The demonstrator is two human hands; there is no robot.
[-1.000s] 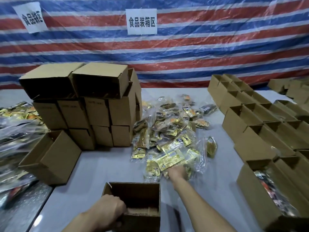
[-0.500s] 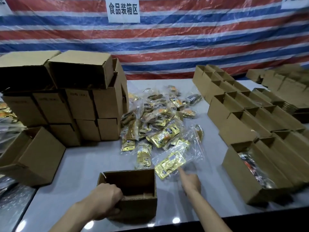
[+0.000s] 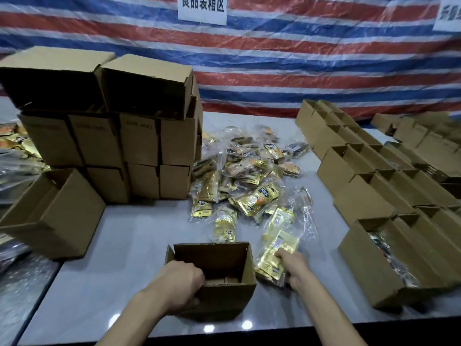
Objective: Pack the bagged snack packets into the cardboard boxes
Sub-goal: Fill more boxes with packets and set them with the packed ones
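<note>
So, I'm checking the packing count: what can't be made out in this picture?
Head view:
- Floor of the open box: mostly hidden by its near wall and the left hand gripping it.
- Bag in the right hand: print blurred, packet count unreadable.
- Sign: top cut off by the frame edge.
- Filled box on the right: contents blurred, partly behind its wall.

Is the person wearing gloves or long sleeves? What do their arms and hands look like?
No gloves: the left hand and right hand are both bare. No sleeves show either; the left forearm and right forearm are uncovered down to the picture's bottom edge. No watch or bracelet shows at the wrists.
</note>
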